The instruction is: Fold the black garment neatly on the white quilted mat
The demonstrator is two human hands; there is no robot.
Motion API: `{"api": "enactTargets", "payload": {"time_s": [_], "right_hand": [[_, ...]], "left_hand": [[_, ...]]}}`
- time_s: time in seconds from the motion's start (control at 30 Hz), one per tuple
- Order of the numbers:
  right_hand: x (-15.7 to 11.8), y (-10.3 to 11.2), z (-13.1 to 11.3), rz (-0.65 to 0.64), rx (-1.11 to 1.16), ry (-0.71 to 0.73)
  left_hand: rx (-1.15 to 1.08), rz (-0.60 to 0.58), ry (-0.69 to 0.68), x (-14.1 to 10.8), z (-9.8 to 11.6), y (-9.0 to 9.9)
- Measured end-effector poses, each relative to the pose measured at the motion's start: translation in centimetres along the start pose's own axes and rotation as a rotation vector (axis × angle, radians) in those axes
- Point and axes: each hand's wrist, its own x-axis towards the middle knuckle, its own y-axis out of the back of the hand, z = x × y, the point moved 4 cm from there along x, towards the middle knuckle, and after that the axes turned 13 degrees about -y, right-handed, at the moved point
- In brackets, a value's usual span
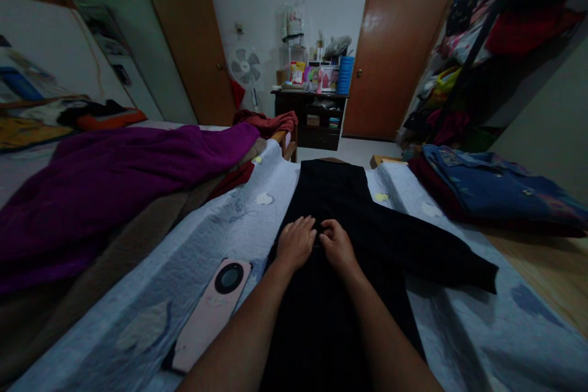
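Note:
A black long-sleeved top (331, 196) lies spread on the bed, one sleeve stretched out to the right. The other sleeve does not show. My left hand (297, 242) rests on the middle of the top, its fingers stretched out and lying fairly flat. Close beside it is my right hand (337, 246), fingers curled in and pinched at the black cloth. A small gap separates the fingertips of the two hands. The dark fabric hides any fine detail between them. Left of my left forearm lies a pink phone (209, 318) with a round black camera ring.
A patterned grey-blue bed sheet (239, 226) lies under the top. Purple cloth (138, 165) and a brown blanket (151, 226) cover the left side. Folded denim clothing (500, 187) is stacked at right. Beyond the bed stand a fan (247, 67) and a dark cabinet (305, 113).

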Motion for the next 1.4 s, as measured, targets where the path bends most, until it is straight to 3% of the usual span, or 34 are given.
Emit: {"api": "enactTargets", "payload": {"time_s": [0.43,0.63,1.0,1.4], "right_hand": [[-0.6,0.1,-1.0,0.023,-0.142,0.046],[-1.0,0.6,-1.5,0.119,-0.272,0.148],[-0.8,0.6,-1.3,0.048,-0.300,0.077],[-0.8,0.8,-1.3,0.083,-0.337,0.055]], "left_hand": [[0.043,-0.033,0.001,0.1,0.1,-0.1],[0.046,-0.012,-0.009,0.0,0.2,0.2],[-0.169,0.074,-0.038,0.8,-0.4,0.0],[-0.059,0.017,-0.011,0.5,-0.3,-0.6]]}}
